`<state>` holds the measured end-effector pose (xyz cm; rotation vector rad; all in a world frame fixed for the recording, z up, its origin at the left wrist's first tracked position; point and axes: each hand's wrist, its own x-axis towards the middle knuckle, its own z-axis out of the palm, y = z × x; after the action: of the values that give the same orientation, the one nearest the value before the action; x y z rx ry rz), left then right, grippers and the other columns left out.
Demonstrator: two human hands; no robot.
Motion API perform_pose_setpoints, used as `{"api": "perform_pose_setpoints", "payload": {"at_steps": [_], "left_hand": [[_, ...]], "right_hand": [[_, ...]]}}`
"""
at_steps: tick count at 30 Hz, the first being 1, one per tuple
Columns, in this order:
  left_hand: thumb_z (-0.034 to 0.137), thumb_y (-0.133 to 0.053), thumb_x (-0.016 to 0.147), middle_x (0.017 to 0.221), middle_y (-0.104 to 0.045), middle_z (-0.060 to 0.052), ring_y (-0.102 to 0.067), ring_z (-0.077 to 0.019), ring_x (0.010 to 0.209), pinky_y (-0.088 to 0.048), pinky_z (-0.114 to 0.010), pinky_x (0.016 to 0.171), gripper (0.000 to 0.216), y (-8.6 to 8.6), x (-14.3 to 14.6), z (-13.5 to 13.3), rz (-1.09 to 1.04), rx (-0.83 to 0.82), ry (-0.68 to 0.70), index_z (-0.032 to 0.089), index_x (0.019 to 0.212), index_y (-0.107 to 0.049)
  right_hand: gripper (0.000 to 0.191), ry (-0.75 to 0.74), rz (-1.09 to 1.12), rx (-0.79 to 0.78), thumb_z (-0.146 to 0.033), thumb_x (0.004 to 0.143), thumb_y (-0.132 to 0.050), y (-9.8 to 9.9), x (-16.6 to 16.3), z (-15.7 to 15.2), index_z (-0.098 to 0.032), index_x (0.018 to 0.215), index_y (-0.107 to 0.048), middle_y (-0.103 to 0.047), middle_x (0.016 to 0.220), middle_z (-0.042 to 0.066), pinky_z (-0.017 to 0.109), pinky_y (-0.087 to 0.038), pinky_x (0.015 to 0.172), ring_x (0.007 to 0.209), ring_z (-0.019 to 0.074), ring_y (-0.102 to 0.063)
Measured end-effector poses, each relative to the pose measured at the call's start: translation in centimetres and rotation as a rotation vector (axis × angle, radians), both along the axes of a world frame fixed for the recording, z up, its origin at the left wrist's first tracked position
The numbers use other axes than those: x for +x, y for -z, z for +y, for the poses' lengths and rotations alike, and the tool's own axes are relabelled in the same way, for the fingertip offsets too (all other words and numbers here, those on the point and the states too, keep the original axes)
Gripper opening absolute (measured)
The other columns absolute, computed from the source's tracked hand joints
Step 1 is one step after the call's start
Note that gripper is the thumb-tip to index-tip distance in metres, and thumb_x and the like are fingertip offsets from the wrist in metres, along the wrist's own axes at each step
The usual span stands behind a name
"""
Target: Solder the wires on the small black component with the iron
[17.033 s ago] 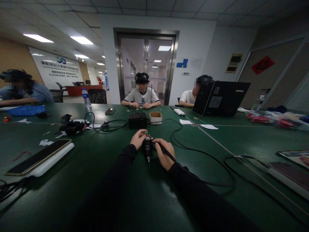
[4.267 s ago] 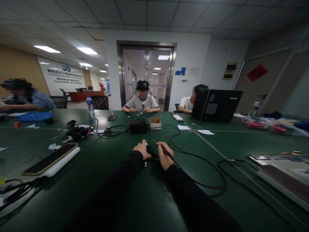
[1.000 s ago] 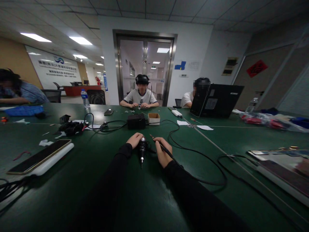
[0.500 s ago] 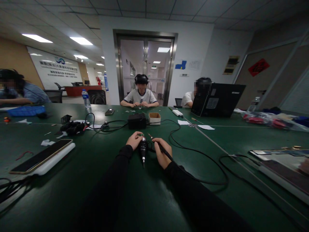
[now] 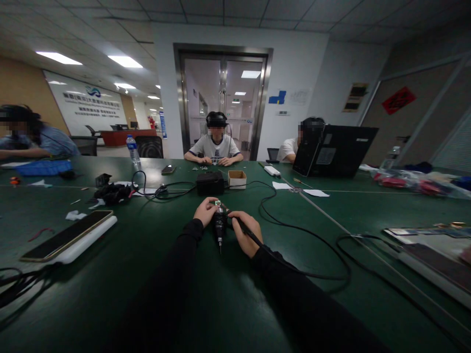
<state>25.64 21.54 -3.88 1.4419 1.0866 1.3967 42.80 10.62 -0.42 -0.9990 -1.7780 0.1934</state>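
My left hand (image 5: 204, 212) is closed, its fingertips pinching a small pale part (image 5: 218, 202) too small to name. That part sits at the far end of a black tapered tool (image 5: 220, 225), which lies on the green table with its thin metal tip towards me. Between thumb and fingers, my right hand (image 5: 247, 232) grips a soldering iron (image 5: 251, 236) like a pen. The iron's metal end reaches left to the small part; whether they touch I cannot tell. Its cable runs back along my right forearm.
Beyond my hands stand a black box (image 5: 209, 183) and a small open carton (image 5: 237, 180). A black cable (image 5: 312, 231) loops across the right side. A phone (image 5: 68, 235) rests on a white block at left; a laptop (image 5: 334, 151) stands far right. A person (image 5: 216, 144) sits opposite.
The soldering iron's tip has moved left and down, close against the small part by my left fingers. My left hand has stayed nearly in place.
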Motion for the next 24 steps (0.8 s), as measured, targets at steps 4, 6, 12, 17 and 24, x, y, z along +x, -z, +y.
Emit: {"api": "perform_pose_setpoints", "payload": {"at_steps": [4, 6, 12, 17, 24], "left_hand": [[0.020, -0.063, 0.068, 0.073, -0.070, -0.002, -0.066, -0.0161, 0.071, -0.049, -0.030, 0.076, 0.027, -0.28, 0.07, -0.16, -0.031, 0.006, 0.013, 0.018, 0.095, -0.060], [0.021, -0.064, 0.067, 0.072, -0.070, -0.001, -0.066, -0.0163, 0.071, -0.049, -0.031, 0.076, 0.028, -0.40, 0.09, -0.18, -0.036, 0.005, 0.020, 0.018, 0.095, -0.059], [0.020, -0.061, 0.067, 0.072, -0.069, -0.001, -0.066, -0.0162, 0.071, -0.050, -0.031, 0.077, 0.027, -0.80, 0.15, -0.55, -0.030, 0.013, 0.034, 0.018, 0.094, -0.059], [0.020, -0.060, 0.070, 0.074, -0.070, -0.002, -0.067, -0.0166, 0.074, -0.051, -0.032, 0.079, 0.026, -0.71, 0.15, -0.66, -0.032, 0.015, 0.051, 0.018, 0.096, -0.059], [0.020, -0.061, 0.068, 0.073, -0.069, -0.001, -0.066, -0.0170, 0.073, -0.051, -0.033, 0.079, 0.026, -0.63, 0.13, -0.51, -0.029, 0.015, 0.046, 0.018, 0.094, -0.060]], "right_hand": [[0.021, -0.022, -0.103, 0.018, -0.021, 0.089, -0.047, 0.05, -0.09, -0.04, -0.024, 0.098, -0.065, -0.071, 0.100, 0.002, 0.030, -0.043, 0.081, 0.093, 0.0174, -0.065], [0.020, -0.025, -0.130, 0.017, -0.020, 0.089, -0.047, 0.05, -0.09, -0.03, -0.024, 0.098, -0.065, -0.071, 0.099, 0.002, 0.029, -0.042, 0.080, 0.092, 0.0169, -0.065], [0.020, -0.014, -0.157, 0.000, -0.021, 0.089, -0.047, -0.07, -0.02, -0.06, -0.024, 0.099, -0.064, -0.070, 0.098, 0.002, 0.029, -0.040, 0.077, 0.091, 0.0164, -0.064], [0.020, -0.015, -0.157, -0.010, -0.021, 0.090, -0.046, -0.26, -0.07, -0.21, -0.024, 0.098, -0.064, -0.070, 0.098, 0.002, 0.030, -0.040, 0.077, 0.091, 0.0169, -0.064], [0.020, -0.019, -0.158, -0.007, -0.021, 0.090, -0.046, -0.08, -0.03, -0.05, -0.024, 0.099, -0.064, -0.071, 0.100, 0.002, 0.030, -0.040, 0.078, 0.092, 0.0174, -0.064]]}}
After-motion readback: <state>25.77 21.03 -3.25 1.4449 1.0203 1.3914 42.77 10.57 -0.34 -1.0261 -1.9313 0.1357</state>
